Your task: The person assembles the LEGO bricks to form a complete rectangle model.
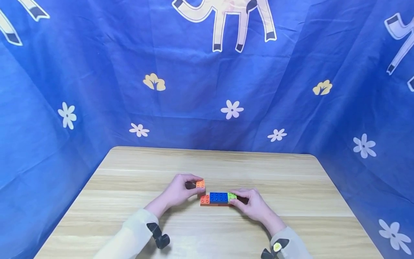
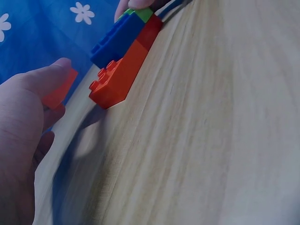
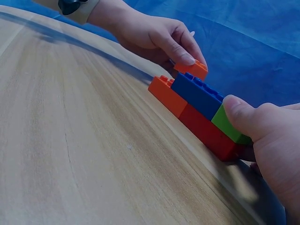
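My left hand (image 1: 179,189) pinches a small orange building brick (image 1: 200,183) between thumb and fingers, held just beyond the left end of a row of joined bricks. That row has an orange brick (image 2: 112,86) and a red brick (image 3: 206,131) along the bottom. A blue brick (image 1: 218,197) and a green brick (image 3: 227,125) form its upper layer, leaving the studs of the lower orange brick bare at the left. My right hand (image 1: 253,205) grips the green end, its thumb on the near side. Its other fingers are partly hidden behind the bricks.
The bricks rest on a light wood-grain table (image 1: 194,230). Blue cloth (image 1: 194,100) printed with flowers and animal legs hangs behind and on both sides. Each sleeve carries a black wrist device (image 1: 158,235).
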{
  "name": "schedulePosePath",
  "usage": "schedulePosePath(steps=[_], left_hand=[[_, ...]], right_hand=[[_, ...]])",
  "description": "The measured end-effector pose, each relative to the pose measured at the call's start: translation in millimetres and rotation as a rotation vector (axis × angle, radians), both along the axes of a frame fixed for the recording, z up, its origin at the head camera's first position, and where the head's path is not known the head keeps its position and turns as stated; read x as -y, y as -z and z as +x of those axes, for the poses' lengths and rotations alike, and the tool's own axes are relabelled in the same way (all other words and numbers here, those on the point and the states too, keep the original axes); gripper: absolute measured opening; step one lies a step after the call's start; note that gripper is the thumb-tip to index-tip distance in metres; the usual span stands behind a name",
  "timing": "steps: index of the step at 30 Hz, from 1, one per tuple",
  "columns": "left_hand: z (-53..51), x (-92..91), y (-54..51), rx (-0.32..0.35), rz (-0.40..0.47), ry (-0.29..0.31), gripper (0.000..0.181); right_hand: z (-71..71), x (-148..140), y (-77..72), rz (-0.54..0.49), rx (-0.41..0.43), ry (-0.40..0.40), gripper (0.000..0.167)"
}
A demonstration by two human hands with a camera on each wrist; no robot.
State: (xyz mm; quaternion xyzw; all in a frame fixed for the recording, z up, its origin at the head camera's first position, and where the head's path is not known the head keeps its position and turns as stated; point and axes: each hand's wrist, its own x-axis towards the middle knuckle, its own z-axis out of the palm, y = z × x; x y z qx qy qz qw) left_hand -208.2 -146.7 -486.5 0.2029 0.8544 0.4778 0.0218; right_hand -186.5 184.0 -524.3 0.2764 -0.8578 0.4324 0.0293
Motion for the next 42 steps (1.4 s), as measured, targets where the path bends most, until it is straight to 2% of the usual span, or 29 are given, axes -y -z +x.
schedulePosePath(steps=[17, 31, 42], left_hand=[[14.4, -5.7, 1.0, -0.032, -0.069, 0.034, 0.05], [22.2, -9.8, 10.0, -0.035, -0.059, 0.067, 0.047], [25.0, -12.2, 13.4, -0.04, -0.059, 0.063, 0.046]], right_hand=[[-0.7, -1.3, -1.2, 0.009, 0.006, 0.016, 0.039], [0.4, -1.3, 0.3, 0.013, 0.014, 0.029, 0.041], [1.3, -1.1, 0.4, -0.002, 0.024, 0.014, 0.04]])
